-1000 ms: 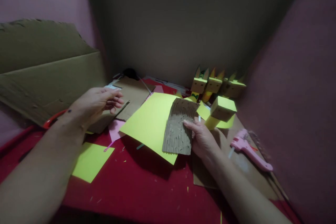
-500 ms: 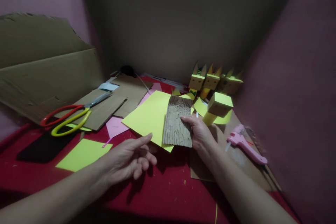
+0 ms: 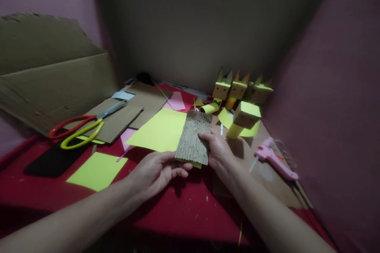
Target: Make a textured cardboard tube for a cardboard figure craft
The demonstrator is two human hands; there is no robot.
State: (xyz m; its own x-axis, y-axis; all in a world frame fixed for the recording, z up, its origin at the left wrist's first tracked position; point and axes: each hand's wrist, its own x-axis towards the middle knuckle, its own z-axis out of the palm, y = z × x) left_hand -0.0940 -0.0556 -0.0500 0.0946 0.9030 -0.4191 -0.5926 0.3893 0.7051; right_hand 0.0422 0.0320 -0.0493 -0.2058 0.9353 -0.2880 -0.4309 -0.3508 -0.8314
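Observation:
My right hand (image 3: 219, 149) grips the right edge of a grey-brown corrugated cardboard piece (image 3: 194, 136), thumb on its face. A large yellow sheet (image 3: 160, 128) extends left from behind the cardboard, and a bit of yellow shows under its bottom edge. My left hand (image 3: 162, 172) is at the lower left corner of the cardboard, its thumb hidden at the edge and its fingers partly curled beneath the yellow sheet.
Red-and-yellow scissors (image 3: 89, 124) rest on cardboard sheets at the left, near a black flat object (image 3: 53, 162) and a yellow square (image 3: 97, 171). At the right are a pink glue gun (image 3: 276, 159), a box-headed figure (image 3: 246, 114) and several similar figures behind.
My left hand has moved right and up to the cardboard's lower corner. The cardboard and yellow sheet have shifted slightly left, and the sheet has changed its angle.

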